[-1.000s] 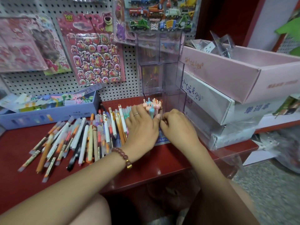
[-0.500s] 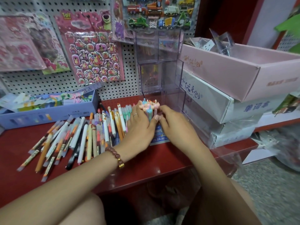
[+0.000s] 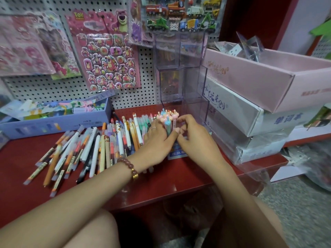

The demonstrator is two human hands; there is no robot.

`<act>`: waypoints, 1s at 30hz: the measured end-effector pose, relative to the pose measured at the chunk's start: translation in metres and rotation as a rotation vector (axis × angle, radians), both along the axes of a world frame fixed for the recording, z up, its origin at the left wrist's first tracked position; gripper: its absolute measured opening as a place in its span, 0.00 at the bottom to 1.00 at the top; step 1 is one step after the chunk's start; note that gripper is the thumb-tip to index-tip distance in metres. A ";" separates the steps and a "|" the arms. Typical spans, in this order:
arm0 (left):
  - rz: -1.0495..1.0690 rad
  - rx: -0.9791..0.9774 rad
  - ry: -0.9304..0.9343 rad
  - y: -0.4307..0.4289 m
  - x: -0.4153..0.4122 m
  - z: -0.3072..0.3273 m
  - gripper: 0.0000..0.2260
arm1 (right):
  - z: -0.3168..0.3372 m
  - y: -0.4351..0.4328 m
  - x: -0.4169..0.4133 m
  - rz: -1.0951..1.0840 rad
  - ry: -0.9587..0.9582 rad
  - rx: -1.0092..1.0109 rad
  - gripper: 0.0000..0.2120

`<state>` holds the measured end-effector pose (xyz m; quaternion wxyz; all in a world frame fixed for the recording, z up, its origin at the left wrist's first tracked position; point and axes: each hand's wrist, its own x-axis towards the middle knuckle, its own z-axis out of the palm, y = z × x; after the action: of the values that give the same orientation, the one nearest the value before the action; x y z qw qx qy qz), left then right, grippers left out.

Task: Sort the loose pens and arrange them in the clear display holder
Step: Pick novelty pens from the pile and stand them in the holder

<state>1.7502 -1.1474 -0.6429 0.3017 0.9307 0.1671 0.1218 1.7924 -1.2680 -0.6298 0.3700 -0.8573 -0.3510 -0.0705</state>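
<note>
Pink-topped pens (image 3: 167,116) stand upright as one bundle in the middle of the frame, just beside the lowest step of the clear display holder (image 3: 180,83) (whether inside a compartment, I cannot tell). Both hands hold them: the left hand (image 3: 157,140) curls its fingers round the bundle from the left, and the right hand (image 3: 195,138) pinches it from the right with bent fingers. At centre left the loose pens (image 3: 93,149) lie side by side on the red shelf (image 3: 161,178).
</note>
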 end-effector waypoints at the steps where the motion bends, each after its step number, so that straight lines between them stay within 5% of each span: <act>1: 0.000 0.005 0.016 0.000 -0.001 0.002 0.29 | 0.001 -0.002 0.000 -0.004 -0.005 0.003 0.16; 4: -0.025 0.038 0.053 0.011 -0.005 0.006 0.32 | 0.006 -0.009 -0.006 -0.050 -0.057 0.086 0.16; 8: -0.086 -0.029 0.026 0.037 -0.025 0.018 0.41 | 0.019 -0.002 -0.021 -0.014 -0.092 0.479 0.07; 11: -0.100 -0.123 -0.078 0.064 -0.047 0.029 0.35 | 0.024 0.012 -0.036 0.077 -0.118 0.589 0.05; 19: -0.098 -0.171 -0.189 0.140 -0.106 0.028 0.08 | 0.008 0.057 -0.061 0.330 -0.052 0.330 0.06; 26: -0.066 0.028 0.059 0.185 -0.138 0.002 0.12 | -0.009 0.077 -0.061 0.265 0.093 0.201 0.08; 30: -0.216 0.091 0.115 0.185 -0.141 -0.008 0.22 | -0.013 0.089 -0.060 0.251 0.122 0.160 0.09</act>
<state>1.6092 -0.9624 -0.6505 0.2606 0.9614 0.0772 0.0424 1.7326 -1.1789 -0.6427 0.4638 -0.7771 -0.4255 0.0007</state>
